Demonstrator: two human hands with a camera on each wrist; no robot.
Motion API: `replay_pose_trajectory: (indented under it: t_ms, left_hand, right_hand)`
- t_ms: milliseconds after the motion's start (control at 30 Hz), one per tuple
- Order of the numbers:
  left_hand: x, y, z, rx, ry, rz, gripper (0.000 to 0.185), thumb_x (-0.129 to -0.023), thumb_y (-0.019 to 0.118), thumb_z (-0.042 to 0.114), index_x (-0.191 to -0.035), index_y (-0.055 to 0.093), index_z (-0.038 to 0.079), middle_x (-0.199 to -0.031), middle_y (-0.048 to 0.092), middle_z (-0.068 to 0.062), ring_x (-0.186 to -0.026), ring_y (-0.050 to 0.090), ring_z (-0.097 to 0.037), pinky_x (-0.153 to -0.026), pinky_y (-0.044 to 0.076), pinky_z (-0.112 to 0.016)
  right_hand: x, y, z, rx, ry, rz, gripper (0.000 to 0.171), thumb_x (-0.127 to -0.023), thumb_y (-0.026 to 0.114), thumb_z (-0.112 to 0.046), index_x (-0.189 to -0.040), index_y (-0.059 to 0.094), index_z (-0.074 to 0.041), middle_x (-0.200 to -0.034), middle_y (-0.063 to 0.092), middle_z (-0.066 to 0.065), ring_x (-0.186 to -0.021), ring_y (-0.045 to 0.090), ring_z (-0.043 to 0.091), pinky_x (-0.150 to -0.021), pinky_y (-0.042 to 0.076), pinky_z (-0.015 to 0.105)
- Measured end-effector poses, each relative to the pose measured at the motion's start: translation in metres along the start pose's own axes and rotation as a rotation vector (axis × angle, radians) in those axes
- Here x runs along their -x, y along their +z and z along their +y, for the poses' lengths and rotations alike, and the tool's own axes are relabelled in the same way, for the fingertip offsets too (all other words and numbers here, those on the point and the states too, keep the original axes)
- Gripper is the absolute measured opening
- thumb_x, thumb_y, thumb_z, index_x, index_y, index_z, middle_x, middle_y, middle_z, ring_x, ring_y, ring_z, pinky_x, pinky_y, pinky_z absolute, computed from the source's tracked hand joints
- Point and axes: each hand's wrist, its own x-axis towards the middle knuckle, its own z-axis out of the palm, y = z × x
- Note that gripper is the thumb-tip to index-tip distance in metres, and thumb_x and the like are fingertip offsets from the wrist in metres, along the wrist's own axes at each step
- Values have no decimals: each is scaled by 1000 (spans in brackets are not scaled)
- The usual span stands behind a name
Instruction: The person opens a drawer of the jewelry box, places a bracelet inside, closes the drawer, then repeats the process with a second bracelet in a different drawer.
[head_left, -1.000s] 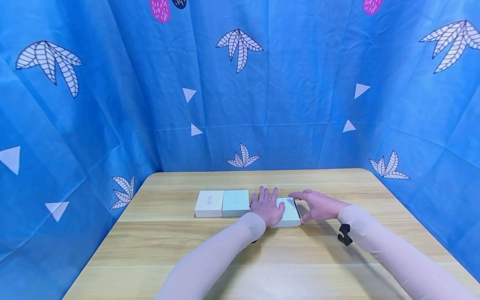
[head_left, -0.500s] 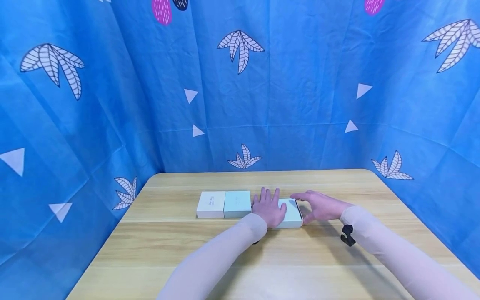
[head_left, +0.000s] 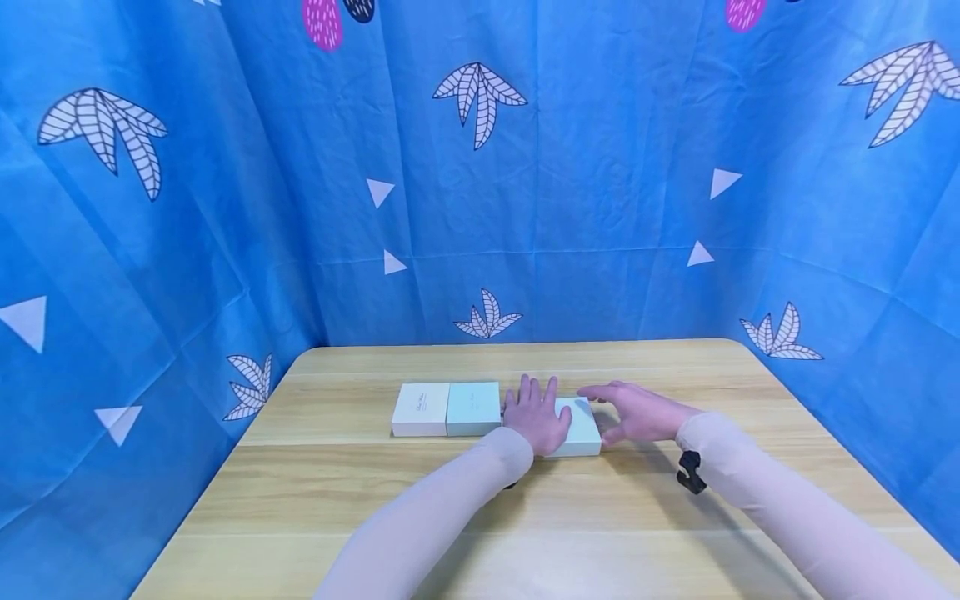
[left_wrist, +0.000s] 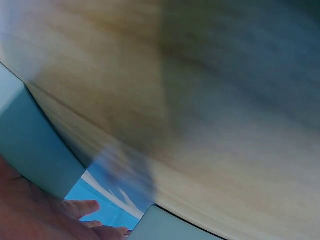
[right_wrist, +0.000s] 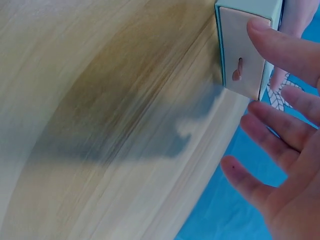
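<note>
A pale mint drawer box (head_left: pixel 582 429) lies on the table under my left hand (head_left: pixel 534 421), which rests on its left part with fingers straight and spread. At the box's right end is my right hand (head_left: pixel 645 410), fingers extended. In the right wrist view the thumb (right_wrist: pixel 287 47) touches the white drawer front (right_wrist: pixel 242 55), which has a small slot cut in it. The front looks about level with the sleeve. In the left wrist view, the left hand (left_wrist: pixel 37 212) shows between two mint box sides, its contact partly hidden.
Left of the hands, a white box (head_left: pixel 421 409) and another mint box (head_left: pixel 473 409) lie side by side, both with small print on top. All stand on a wooden table (head_left: pixel 300 500). A blue patterned curtain (head_left: pixel 600 167) surrounds its back and sides.
The dark opening at the right end of the mint box has narrowed and is no longer visible; the drawer has slid in. Both hands have stayed almost in place.
</note>
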Motion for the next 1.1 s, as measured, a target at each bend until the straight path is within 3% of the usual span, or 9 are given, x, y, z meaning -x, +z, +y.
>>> replay_pose_trajectory:
  t_ms: [500,767,1100]
  left_hand:
    - [-4,4,-1,-35,8,19,69,-103,13,59,-164,12,26,-168,21,-11,-157,9,-31,-123,18,-56]
    - [-4,2,-3,-77,39,9,72,-103,13,59,-164,13,19,-168,20,-10,-157,10,-29,-123,22,-55]
    - [-6,-3,-3,-147,108,81,71,-105,20,55,-159,30,10,-154,45,-8,-141,40,-24,-111,42,-47]
  right_hand:
    - [-2,4,1,33,-15,30,81,-76,87,-20,-148,50,-10,-146,56,12,-132,52,38,-107,44,59]
    - [1,1,-4,8,-3,11,86,-76,87,-23,-150,47,-11,-147,54,11,-132,51,36,-105,45,59]
    - [3,0,-6,-17,-8,-2,92,-72,89,-23,-152,45,-12,-146,54,11,-130,50,35,-104,45,61]
